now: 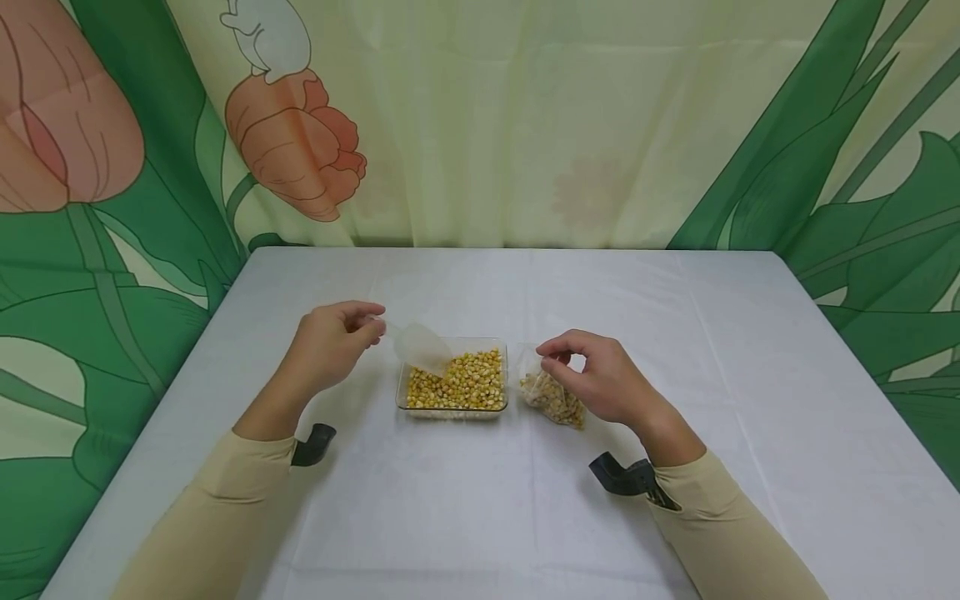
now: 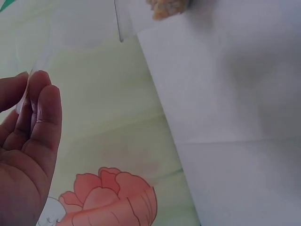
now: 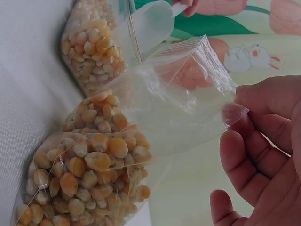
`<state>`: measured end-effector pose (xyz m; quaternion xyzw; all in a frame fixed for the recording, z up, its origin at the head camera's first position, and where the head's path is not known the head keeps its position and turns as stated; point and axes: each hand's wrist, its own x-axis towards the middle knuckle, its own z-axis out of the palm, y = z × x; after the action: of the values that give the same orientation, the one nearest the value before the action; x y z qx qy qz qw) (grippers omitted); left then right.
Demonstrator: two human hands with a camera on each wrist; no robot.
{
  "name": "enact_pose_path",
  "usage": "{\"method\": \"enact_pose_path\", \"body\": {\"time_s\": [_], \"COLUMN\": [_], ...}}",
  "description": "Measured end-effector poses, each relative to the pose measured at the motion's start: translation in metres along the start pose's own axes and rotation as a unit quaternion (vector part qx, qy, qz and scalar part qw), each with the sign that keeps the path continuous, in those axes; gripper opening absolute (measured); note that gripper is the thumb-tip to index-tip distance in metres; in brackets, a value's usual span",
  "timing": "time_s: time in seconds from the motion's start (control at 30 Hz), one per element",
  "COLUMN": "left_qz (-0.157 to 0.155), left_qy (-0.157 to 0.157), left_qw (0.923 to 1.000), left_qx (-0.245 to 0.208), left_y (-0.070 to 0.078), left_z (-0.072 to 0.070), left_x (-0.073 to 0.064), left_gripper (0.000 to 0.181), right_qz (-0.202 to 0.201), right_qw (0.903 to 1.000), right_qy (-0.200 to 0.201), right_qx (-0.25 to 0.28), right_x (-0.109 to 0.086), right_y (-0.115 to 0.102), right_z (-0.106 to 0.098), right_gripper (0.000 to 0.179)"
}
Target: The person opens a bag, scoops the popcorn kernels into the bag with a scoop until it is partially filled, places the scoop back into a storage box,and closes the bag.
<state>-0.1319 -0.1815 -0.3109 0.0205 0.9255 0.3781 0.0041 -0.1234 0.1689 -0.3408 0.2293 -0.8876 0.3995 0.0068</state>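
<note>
My left hand (image 1: 330,342) pinches the thin handle of a translucent plastic scoop (image 1: 422,346) between thumb and fingers. The scoop's bowl slants down over the left side of a clear rectangular container (image 1: 452,409), its tip right at the yellow corn kernels (image 1: 476,379) inside. To the right of the container is a clear zip bag (image 3: 183,89) with more corn kernels (image 3: 89,169) settled in its lower part. Thumb and index finger of my right hand (image 1: 607,375) pinch the bag's top edge, holding that end up. In the left wrist view the scoop's bowl looks pale and blurred.
A white cloth covers the table (image 1: 450,517). Behind it hangs a curtain (image 1: 480,125) printed with tulips, leaves and a white rabbit. A black device (image 1: 315,446) sits at the left wrist, another black device (image 1: 626,477) at the right.
</note>
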Motion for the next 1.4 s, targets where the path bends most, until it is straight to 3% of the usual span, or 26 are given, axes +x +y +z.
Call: {"method": "enact_pose_path", "body": {"time_s": [0.13, 0.37, 0.63, 0.9, 1.23, 1.4], "left_qz": [-0.002, -0.036, -0.065, -0.094, -0.113, -0.113], "left_qy": [-0.008, -0.024, -0.044, -0.065, -0.088, -0.092], "left_qw": [0.9999, 0.998, 0.9908, 0.9774, 0.9497, 0.9471], "left_qx": [-0.006, -0.047, -0.111, -0.178, -0.278, -0.286], "left_y": [-0.002, -0.005, -0.019, -0.03, -0.039, -0.039], "left_z": [0.004, 0.012, 0.018, 0.026, 0.036, 0.04], "left_x": [0.001, 0.0, 0.0, 0.003, 0.006, 0.005], "left_gripper": [0.032, 0.031, 0.033, 0.032, 0.034, 0.034], "right_qz": [0.001, 0.003, 0.005, 0.005, 0.001, 0.0], "right_qw": [1.0, 1.0, 1.0, 1.0, 1.0, 1.0], "right_qy": [0.0, 0.001, -0.001, 0.001, 0.004, 0.005], "right_qx": [0.0, 0.003, 0.001, 0.002, 0.0, 0.002], "right_x": [0.0, -0.001, -0.001, -0.001, -0.001, -0.002], "right_y": [0.0, 0.0, 0.0, 0.0, 0.0, 0.001], "right_z": [0.0, 0.0, 0.0, 0.0, -0.001, -0.001], "right_gripper": [0.015, 0.014, 0.014, 0.013, 0.014, 0.014]}}
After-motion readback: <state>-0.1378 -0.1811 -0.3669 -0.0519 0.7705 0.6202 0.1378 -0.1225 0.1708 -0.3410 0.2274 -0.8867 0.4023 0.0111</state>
